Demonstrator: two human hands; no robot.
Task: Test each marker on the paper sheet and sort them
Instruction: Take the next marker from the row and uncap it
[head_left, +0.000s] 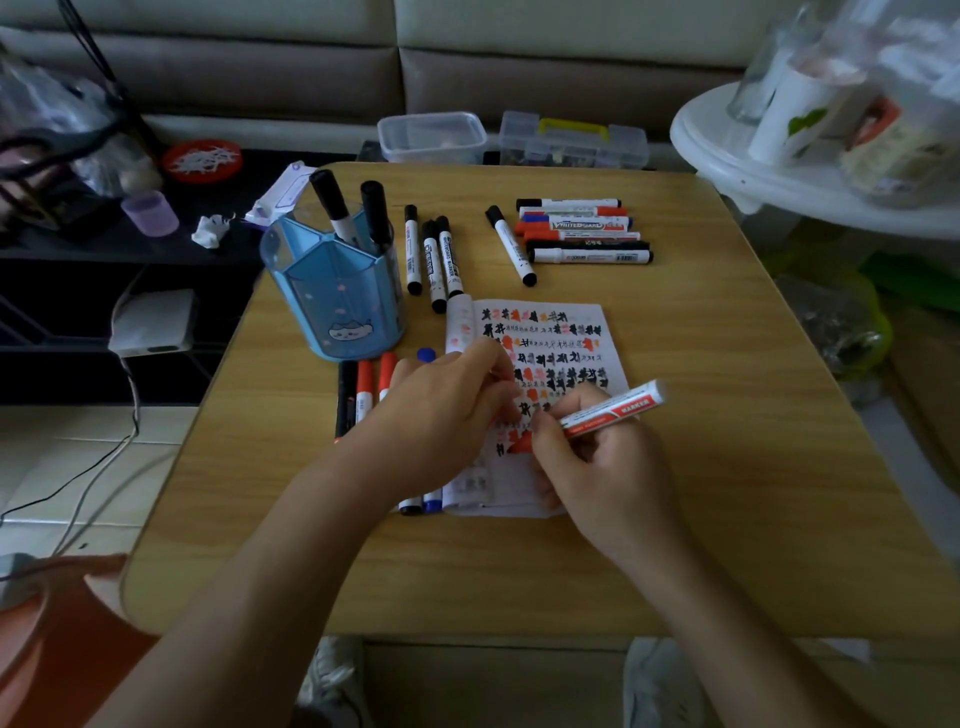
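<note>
The red marker (613, 410), gripped in the right hand (597, 467) at frame centre, touches the paper sheet (550, 332), already crowded with test marks. The left hand (441, 410) rests on the sheet, its grasp unclear. Sorted-looking marker rows (582, 228) lie above. The loose markers (363, 389) left of the sheet probably await testing.

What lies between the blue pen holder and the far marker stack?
In the head view, three black-capped markers side by side, then one angled black-capped marker.
</note>
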